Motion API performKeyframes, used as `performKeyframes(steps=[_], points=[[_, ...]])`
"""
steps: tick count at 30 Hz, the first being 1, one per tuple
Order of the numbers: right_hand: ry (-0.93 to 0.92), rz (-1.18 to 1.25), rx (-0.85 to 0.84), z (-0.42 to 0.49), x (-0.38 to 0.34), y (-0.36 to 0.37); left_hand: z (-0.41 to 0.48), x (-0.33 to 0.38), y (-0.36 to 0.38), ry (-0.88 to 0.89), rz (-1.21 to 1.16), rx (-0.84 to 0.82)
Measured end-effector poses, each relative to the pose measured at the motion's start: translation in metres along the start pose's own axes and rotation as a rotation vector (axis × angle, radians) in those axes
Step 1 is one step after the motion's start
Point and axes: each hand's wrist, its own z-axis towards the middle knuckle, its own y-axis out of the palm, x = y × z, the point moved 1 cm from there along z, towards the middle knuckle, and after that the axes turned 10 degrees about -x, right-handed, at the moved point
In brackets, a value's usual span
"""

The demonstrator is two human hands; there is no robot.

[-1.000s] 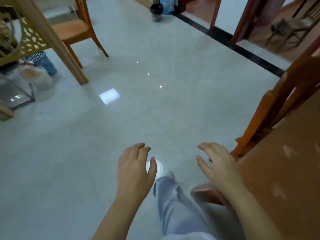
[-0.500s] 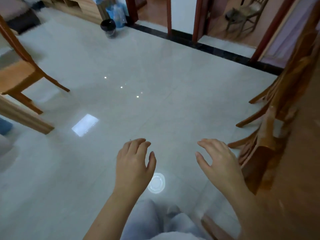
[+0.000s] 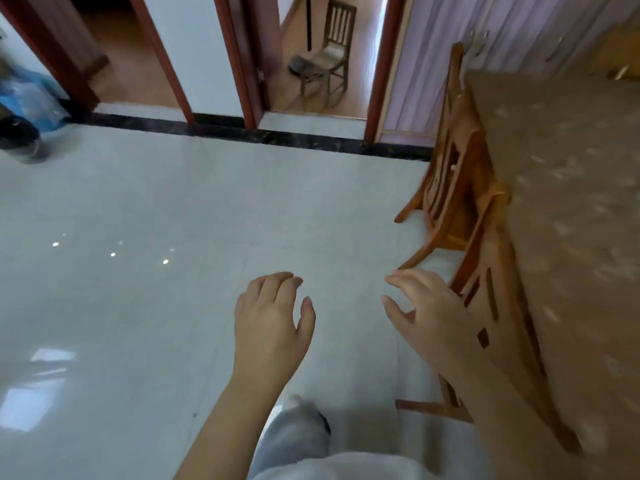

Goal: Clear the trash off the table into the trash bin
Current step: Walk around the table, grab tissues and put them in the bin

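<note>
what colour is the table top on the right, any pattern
The table top is tan-brown with scattered pale flecks, blurred by motion; it shows in the head view.

Nothing to read here, not a word or number anywhere in view. The blue plastic bag (image 3: pixel 31 98) at the far left is smeared by blur, so any print on it cannot be made out. The bench (image 3: pixel 571 202) on the right shows only pale blotches on its brown cover, no letters.
</note>
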Motion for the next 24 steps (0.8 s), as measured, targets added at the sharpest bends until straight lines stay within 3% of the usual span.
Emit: performKeyframes(steps=[8, 24], points=[[0.213, 0.023, 0.094, 0.116, 0.021, -0.020, 0.162, -0.008, 0.014, 0.203, -0.058, -0.090], [0.572, 0.060, 0.304, 0.306, 0.215, -0.115, 0.472, 0.123, 0.105, 0.547, -0.056, -0.275]])
